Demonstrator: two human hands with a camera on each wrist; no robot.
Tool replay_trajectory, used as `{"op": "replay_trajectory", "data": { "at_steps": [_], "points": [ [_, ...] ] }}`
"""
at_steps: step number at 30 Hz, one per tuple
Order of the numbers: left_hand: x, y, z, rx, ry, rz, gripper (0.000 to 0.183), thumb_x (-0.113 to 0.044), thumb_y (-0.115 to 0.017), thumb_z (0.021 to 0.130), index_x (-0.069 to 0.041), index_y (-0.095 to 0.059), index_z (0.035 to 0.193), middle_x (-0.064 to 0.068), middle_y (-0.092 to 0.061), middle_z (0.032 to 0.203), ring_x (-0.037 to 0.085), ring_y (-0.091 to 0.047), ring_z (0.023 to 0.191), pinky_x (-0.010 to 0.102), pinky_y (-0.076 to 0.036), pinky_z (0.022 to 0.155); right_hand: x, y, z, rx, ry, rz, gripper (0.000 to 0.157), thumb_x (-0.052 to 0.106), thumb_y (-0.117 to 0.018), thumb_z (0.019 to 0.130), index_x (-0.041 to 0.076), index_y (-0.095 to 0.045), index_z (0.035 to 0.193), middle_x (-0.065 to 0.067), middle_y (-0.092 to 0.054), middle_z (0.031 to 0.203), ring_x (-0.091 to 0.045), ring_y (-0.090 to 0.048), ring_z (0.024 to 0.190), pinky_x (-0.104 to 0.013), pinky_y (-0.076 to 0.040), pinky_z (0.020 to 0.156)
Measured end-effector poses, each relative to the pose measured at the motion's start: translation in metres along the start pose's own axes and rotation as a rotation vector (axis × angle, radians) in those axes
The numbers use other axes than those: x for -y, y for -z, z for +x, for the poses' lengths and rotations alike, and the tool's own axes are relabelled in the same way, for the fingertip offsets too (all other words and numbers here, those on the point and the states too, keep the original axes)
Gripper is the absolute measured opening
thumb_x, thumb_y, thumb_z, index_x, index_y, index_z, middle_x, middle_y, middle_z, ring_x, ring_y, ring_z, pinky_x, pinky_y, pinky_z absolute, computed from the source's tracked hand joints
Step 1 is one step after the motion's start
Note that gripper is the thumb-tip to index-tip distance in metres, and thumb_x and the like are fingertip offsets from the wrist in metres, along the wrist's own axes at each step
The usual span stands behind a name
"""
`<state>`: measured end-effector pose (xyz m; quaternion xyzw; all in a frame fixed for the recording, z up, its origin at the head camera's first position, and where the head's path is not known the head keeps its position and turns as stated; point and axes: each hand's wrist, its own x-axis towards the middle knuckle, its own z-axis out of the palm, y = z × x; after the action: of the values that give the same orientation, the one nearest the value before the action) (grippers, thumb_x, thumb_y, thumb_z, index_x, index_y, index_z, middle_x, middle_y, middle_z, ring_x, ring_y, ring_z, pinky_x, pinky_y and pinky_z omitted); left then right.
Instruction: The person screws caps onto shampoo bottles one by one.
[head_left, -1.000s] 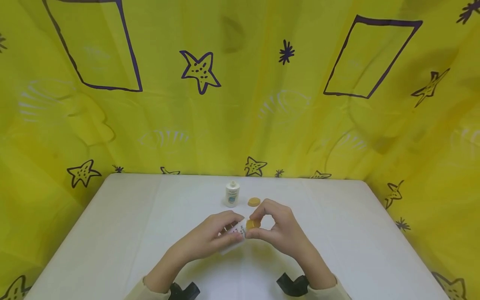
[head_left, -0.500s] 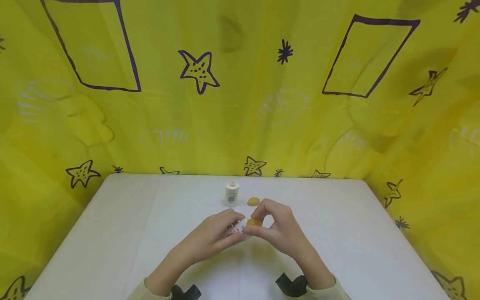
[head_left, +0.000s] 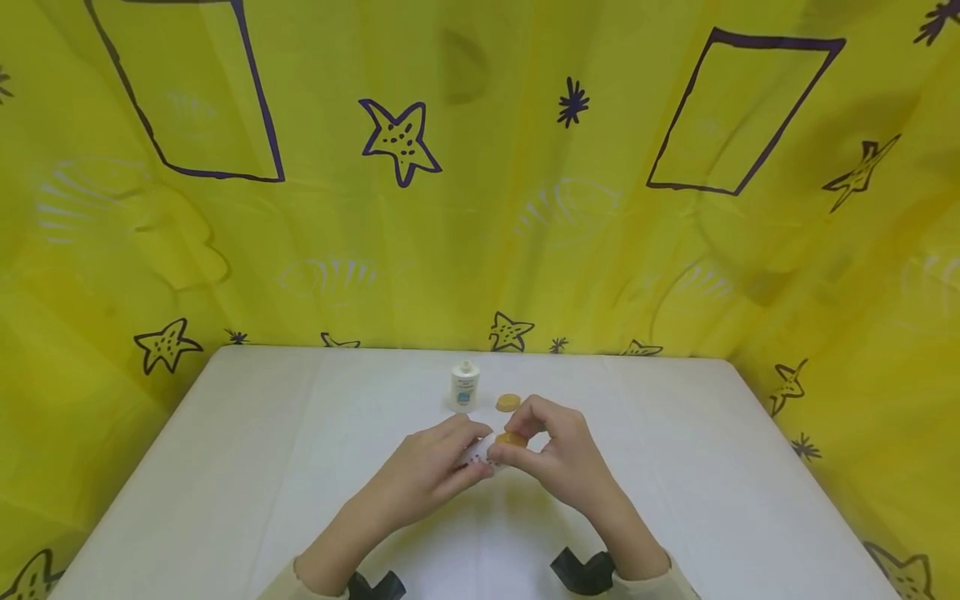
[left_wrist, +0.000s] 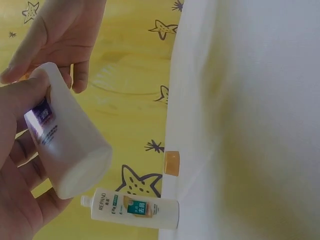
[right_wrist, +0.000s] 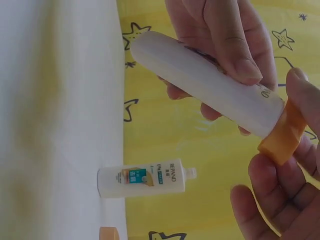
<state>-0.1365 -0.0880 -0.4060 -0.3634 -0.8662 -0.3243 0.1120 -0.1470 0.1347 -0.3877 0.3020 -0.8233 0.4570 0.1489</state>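
This looks like a makeshift recording booth rather than a lived-in room. A plain white table (head_left: 225, 467) stands boxed in by a yellow plastic curtain (head_left: 480, 233), printed with starfish and shells, hanging close from nine o'clock through twelve to three o'clock, hiding whatever room lies behind.

A white bench (head_left: 225, 467) stands against a yellow curtain (head_left: 480, 208) that wraps round its back and sides. The curtain bears dark outlined stars, rectangles and faint white shells, evenly lit.

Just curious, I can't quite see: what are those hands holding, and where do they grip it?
The left hand grips a white bottle around its body; the right hand pinches its orange cap.
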Motion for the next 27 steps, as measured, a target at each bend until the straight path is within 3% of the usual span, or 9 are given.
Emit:
{"op": "replay_trajectory", "data": {
  "at_steps": [8, 17, 21, 27],
  "points": [
    [0.0058, 0.0058, 0.0014, -0.027, 0.059, -0.186, 0.027, -0.035, -0.059, 0.101, -0.018, -0.059, 0.121, -0.012, -0.061, 0.107, 0.005, -0.056, 0.087, 0.026, -0.052, 0.075, -0.0066, 0.0036, 0.004, 0.013, 0.115, 0.008, 0.038, 0.013, -0.085, 0.077, 0.014, -0.071, 0.112, 0.001, -0.073, 0.106, -0.011, -0.067, 0.086, -0.032, -0.058, 0.074],
    [0.0065, 0.0057, 0.0024, 0.01, 0.092, -0.304, 0.025, -0.034, -0.061, 0.1, -0.018, -0.059, 0.119, -0.01, -0.063, 0.104, 0.008, -0.062, 0.086, 0.025, -0.055, 0.073, -0.0061, 0.0036, 0.0039, 0.034, 0.086, 0.064, 0.027, 0.013, -0.081, 0.084, 0.013, -0.072, 0.109, 0.005, -0.073, 0.102, -0.008, -0.069, 0.083, -0.029, -0.058, 0.073],
    [0.0043, 0.0061, 0.0016, 0.041, 0.132, -0.303, 0.025, -0.037, -0.065, 0.097, -0.021, -0.058, 0.114, -0.011, -0.062, 0.098, 0.008, -0.06, 0.082, 0.024, -0.054, 0.068, -0.0056, 0.0019, 0.0029, 0.058, 0.106, 0.074, 0.026, 0.013, -0.079, 0.085, 0.015, -0.072, 0.11, 0.005, -0.072, 0.103, -0.009, -0.068, 0.084, -0.029, -0.058, 0.074],
    [0.0015, 0.0063, -0.0006, 0.033, 0.146, -0.216, 0.021, -0.029, -0.071, 0.092, -0.023, -0.057, 0.107, -0.013, -0.057, 0.092, 0.009, -0.054, 0.074, 0.022, -0.05, 0.062, -0.0046, -0.0002, 0.0007, 0.076, 0.118, 0.062, 0.025, 0.017, -0.081, 0.085, 0.015, -0.072, 0.107, 0.008, -0.069, 0.094, -0.007, -0.066, 0.081, -0.027, -0.057, 0.071]
  ]
}}
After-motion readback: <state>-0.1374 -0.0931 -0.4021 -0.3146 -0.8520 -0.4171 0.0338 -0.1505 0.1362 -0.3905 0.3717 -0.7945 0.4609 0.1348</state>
